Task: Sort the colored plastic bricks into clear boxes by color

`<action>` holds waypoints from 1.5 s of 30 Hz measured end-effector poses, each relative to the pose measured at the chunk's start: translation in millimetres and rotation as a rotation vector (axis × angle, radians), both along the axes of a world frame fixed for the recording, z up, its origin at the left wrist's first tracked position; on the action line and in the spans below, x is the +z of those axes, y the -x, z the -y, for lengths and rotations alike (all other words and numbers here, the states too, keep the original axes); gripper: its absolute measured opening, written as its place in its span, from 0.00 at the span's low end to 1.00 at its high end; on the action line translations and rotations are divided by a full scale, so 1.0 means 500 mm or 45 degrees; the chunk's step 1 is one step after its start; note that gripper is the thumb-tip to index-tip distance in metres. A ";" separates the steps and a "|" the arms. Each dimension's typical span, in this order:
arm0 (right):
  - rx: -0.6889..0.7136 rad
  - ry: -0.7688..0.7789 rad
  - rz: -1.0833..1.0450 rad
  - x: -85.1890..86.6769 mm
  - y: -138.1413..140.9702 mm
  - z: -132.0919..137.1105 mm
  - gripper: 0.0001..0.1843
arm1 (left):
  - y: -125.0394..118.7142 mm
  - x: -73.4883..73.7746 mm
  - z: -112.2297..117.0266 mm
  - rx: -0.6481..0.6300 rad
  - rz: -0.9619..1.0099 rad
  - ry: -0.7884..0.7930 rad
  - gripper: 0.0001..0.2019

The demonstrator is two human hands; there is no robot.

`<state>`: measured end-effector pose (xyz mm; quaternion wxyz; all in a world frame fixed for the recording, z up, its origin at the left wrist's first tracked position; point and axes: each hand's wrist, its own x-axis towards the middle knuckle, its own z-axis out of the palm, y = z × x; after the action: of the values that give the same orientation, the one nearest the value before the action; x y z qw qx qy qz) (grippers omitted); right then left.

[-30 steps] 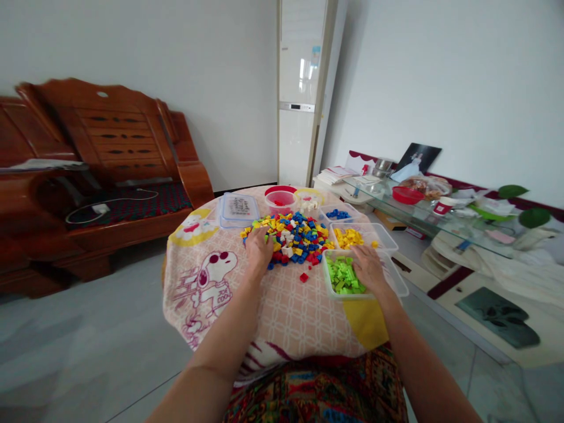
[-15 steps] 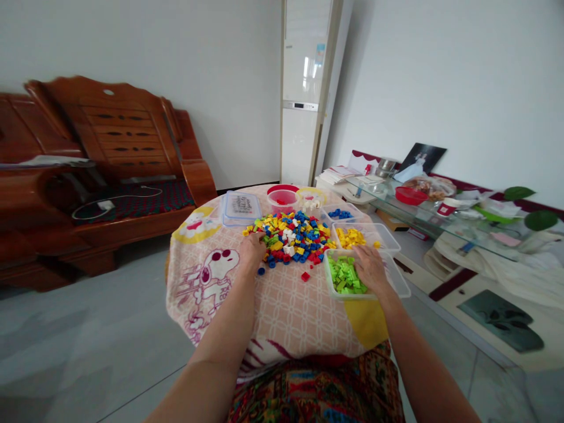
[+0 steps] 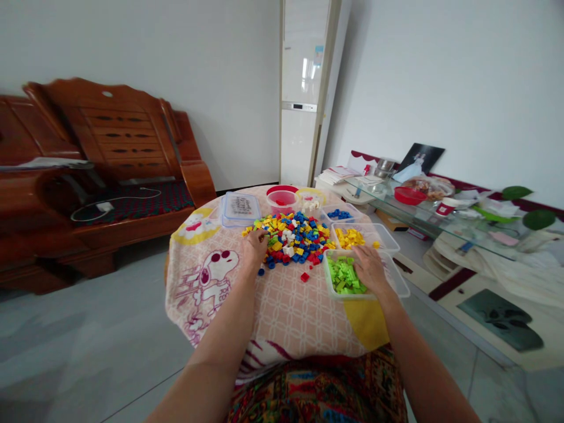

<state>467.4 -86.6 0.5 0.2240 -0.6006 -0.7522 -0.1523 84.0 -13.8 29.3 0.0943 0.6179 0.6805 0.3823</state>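
Observation:
A pile of mixed toy bricks (image 3: 293, 235) in yellow, blue, red, white and green lies on the round table. My left hand (image 3: 255, 244) is at the pile's left edge with its fingers curled together; whatever they may hold is too small to make out. Over the right side of a clear plastic box (image 3: 330, 291) rests my right hand (image 3: 370, 269), fingers stretched out beside the green bricks (image 3: 346, 275). Just behind it, yellow bricks (image 3: 350, 237) fill part of a second clear box (image 3: 388, 235).
Blue bricks (image 3: 338, 214) lie in a farther clear box. At the back stand a pink round tub (image 3: 282, 202) and a lidded box (image 3: 240, 205). A loose red brick (image 3: 305, 277) lies on the patterned tablecloth (image 3: 291, 317). The glass-topped stand (image 3: 476, 241) is at right.
My left hand has lifted and shifted very slightly at the pile's edge, its fingertips now curled closer together. My right hand stays in about the same place.

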 end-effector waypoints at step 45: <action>-0.007 0.013 -0.020 0.001 0.001 -0.001 0.28 | -0.086 -0.018 0.016 -0.254 0.029 -0.324 0.13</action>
<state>466.7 -86.1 1.0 0.2265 -0.6049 -0.7497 -0.1443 127.2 -21.9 20.4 0.0605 0.6850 0.5609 0.4610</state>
